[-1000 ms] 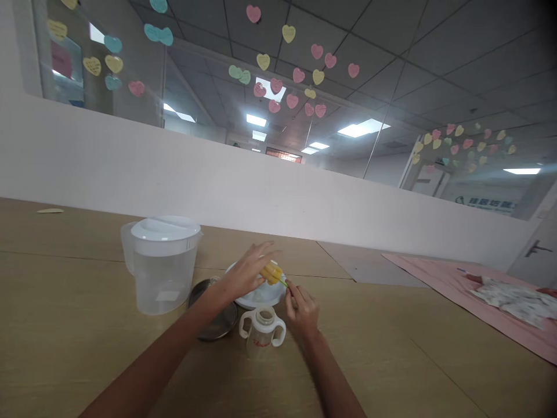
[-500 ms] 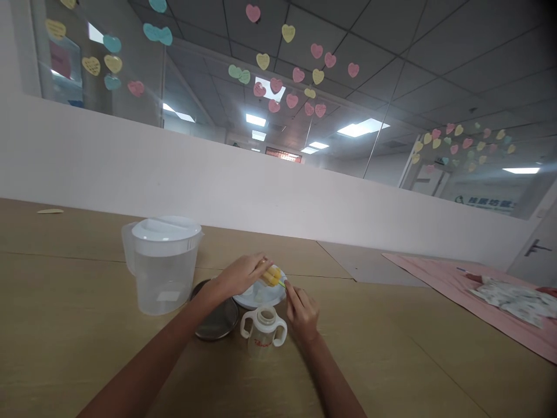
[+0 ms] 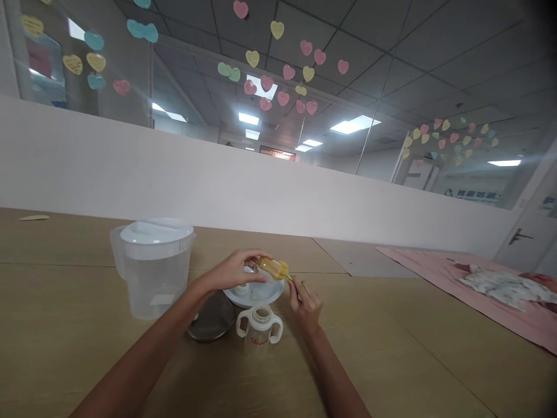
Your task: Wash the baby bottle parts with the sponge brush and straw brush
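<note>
My left hand (image 3: 237, 270) is closed round a small clear bottle (image 3: 267, 268) lying tilted nearly sideways, its mouth facing right. A yellow sponge brush (image 3: 284, 269) sits at that mouth, and yellow shows through the wall. The thin green stem of the brush is pinched between the fingers of my right hand (image 3: 306, 303). Below the hands a white plate (image 3: 272, 296) carries small white pieces, partly hidden by my left hand. Nearer to me stands a clear feeding bottle (image 3: 260, 339) with two white handles and an uncovered top.
A lidded clear pitcher (image 3: 156, 278) stands left of my arm. A dark metal tray (image 3: 213, 320) lies between the pitcher and the feeding bottle. At the far right, a pink cloth (image 3: 435, 273) bears a figure in patterned white clothing (image 3: 498, 285). A white wall (image 3: 217, 186) rises behind the table.
My left hand has turned and shifted slightly, so more of the bottle shows. The brush has tilted and moved a little right and up. The whole view has shifted slightly.
</note>
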Action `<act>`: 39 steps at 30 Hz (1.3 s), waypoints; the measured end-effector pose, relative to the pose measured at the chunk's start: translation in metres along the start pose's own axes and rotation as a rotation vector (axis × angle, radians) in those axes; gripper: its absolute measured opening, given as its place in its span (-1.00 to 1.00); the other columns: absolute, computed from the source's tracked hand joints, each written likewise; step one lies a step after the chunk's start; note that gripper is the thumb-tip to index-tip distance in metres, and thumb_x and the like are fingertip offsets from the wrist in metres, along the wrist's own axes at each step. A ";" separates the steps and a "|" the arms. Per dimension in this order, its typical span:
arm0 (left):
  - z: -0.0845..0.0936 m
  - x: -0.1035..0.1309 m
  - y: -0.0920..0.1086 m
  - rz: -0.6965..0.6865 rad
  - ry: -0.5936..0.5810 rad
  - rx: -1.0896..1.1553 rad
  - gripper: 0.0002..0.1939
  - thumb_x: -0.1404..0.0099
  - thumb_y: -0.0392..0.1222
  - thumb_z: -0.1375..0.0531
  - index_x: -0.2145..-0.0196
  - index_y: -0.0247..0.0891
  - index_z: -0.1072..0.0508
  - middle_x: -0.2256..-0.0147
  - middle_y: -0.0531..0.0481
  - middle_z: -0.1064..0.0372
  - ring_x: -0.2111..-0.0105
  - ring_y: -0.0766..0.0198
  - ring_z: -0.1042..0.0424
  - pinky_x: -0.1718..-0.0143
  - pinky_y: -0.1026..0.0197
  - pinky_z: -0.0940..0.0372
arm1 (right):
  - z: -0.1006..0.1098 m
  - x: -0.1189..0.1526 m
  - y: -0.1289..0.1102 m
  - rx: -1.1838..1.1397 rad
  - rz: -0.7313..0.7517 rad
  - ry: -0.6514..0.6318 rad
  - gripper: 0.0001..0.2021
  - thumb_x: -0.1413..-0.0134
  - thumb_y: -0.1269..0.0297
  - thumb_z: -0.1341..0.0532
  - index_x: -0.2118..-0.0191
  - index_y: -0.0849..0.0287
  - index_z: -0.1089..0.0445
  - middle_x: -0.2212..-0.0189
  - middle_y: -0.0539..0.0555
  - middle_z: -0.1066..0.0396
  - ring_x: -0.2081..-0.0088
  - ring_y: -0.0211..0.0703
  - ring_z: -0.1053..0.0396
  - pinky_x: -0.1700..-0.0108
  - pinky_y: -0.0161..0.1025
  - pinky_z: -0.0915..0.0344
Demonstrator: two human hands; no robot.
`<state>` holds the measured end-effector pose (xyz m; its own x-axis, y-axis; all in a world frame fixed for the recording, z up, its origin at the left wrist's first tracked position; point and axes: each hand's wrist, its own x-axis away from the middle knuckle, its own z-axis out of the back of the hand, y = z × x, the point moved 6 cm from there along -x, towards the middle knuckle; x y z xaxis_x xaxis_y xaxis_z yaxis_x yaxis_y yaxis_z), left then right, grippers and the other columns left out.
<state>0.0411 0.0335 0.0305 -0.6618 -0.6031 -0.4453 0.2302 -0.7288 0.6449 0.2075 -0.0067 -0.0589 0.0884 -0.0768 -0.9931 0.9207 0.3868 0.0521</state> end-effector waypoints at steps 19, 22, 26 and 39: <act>0.006 0.002 -0.006 0.013 -0.055 0.129 -0.48 0.04 -0.14 -0.31 0.08 -0.22 -0.39 0.06 -0.07 -0.36 0.06 0.16 -0.32 0.01 0.12 -0.19 | 0.007 -0.011 -0.011 -0.157 -0.081 0.003 -0.91 -0.07 0.43 -0.16 0.31 0.27 -0.41 0.63 0.01 -0.34 0.62 -0.38 -0.22 0.50 -0.39 -0.14; 0.007 0.003 0.003 -0.035 -0.054 0.092 -0.53 0.06 -0.17 -0.32 0.13 -0.18 -0.44 0.04 -0.05 -0.35 0.00 0.14 -0.27 -0.03 0.11 -0.14 | 0.000 -0.010 -0.006 -0.125 -0.126 -0.054 -0.84 -0.12 0.36 -0.11 0.31 0.27 -0.43 0.64 0.01 -0.32 0.61 -0.37 -0.22 0.51 -0.40 -0.14; 0.012 0.003 0.010 -0.069 -0.027 0.032 -0.57 0.05 -0.19 -0.32 0.16 -0.15 -0.46 0.06 -0.02 -0.36 -0.01 0.14 -0.27 -0.06 0.11 -0.12 | -0.009 -0.005 -0.011 -0.183 -0.079 -0.125 -0.81 -0.15 0.34 -0.08 0.33 0.26 -0.42 0.64 0.00 -0.30 0.62 -0.37 -0.21 0.52 -0.40 -0.13; 0.016 0.002 -0.003 0.049 -0.077 0.213 -0.44 0.08 -0.21 -0.33 0.06 -0.21 -0.38 -0.01 -0.07 -0.30 0.01 0.12 -0.28 -0.02 0.09 -0.20 | 0.019 -0.017 -0.023 -0.256 -0.063 0.085 -0.95 -0.01 0.41 -0.21 0.44 0.26 -0.38 0.70 -0.05 -0.24 0.67 -0.41 -0.09 0.57 -0.39 -0.07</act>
<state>0.0275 0.0400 0.0375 -0.7080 -0.6033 -0.3670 0.1129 -0.6097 0.7845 0.1917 -0.0317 -0.0410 -0.0080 -0.0346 -0.9994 0.7962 0.6044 -0.0273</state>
